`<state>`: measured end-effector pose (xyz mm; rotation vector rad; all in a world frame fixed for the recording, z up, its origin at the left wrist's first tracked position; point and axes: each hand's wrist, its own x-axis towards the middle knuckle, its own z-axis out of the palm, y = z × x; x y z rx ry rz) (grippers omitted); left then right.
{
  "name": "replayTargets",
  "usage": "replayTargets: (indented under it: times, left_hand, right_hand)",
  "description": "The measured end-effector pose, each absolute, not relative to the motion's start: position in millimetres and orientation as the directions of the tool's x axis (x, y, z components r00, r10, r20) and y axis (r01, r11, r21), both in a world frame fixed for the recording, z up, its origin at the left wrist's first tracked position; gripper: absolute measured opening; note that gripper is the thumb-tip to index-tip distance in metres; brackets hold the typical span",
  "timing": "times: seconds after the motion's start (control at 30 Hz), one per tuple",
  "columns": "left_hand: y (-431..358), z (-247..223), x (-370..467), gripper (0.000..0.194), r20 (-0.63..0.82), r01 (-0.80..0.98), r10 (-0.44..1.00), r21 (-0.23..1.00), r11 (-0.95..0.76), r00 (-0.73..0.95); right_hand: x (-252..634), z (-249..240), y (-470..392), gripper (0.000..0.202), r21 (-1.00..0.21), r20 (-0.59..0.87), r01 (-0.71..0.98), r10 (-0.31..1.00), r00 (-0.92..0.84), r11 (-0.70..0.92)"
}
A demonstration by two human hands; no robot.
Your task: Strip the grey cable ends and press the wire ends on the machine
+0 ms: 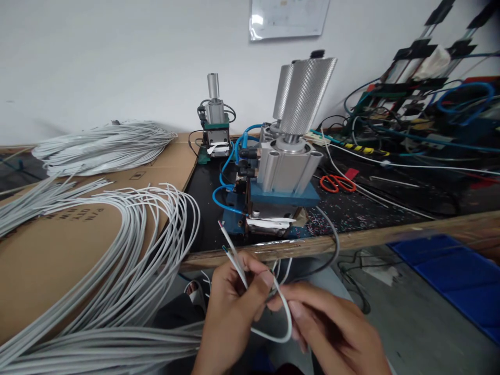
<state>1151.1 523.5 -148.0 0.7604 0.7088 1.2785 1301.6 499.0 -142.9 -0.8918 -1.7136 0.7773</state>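
Note:
My left hand (238, 302) is closed around a white cable (283, 312) in front of the bench edge. Two cut cable ends stick up past its fingers, one with dark green wire showing, the other reddish. The cable bends down in a loop between my hands. On the right, my right hand (328, 323) has its thumb and fingers pressed together at the cable beside the left fingertips. What exactly lies in that pinch is partly hidden. Just beyond my hands stands a pneumatic press (289, 161) with a blue base and white strips at its front.
Bundles of white cables (128, 250) lie on cardboard (78, 260) at left, with a wrapped coil (105, 148) behind. A smaller press (216, 122) stands farther back. Orange-handled scissors (338, 183), blue hoses and more machines are at right. The wooden bench edge (375, 237) runs across.

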Motion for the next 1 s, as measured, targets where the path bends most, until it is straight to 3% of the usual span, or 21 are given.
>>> replayTargets:
  times: [0.1,0.2,0.37,0.5,1.0]
  left_hand:
    - [526.1,-147.3,1150.2,0.031,-0.072,-0.576,0.992,0.809,0.118,0.102]
    - [525.7,-146.2,1151.2,0.023,-0.056,-0.607,0.997,0.795,0.011,-0.055]
    - [515.1,-139.3,1153.2,0.010,0.044,-0.629,0.976,0.758,-0.173,-0.215]
    - [503.1,-125.5,1159.9,0.016,-0.001,-0.628,0.941,0.745,-0.224,-0.337]
    - [499.6,-117.6,1165.7,0.014,0.015,-0.635,0.939,0.733,-0.244,-0.343]
  right_hand:
    - [1313.8,-139.9,511.3,0.043,-0.571,0.610,0.326,0.655,-0.446,0.754]
    - [1316.1,-143.1,524.1,0.041,-0.467,0.707,0.405,0.607,-0.363,0.786]
    - [1304.8,-159.5,543.0,0.039,-0.493,0.781,0.496,0.614,-0.110,0.715]
    - [1298.3,-165.6,549.5,0.037,-0.535,0.775,0.502,0.631,-0.028,0.679]
    - [1287.4,-155.4,553.7,0.027,-0.506,0.789,0.627,0.611,0.061,0.591]
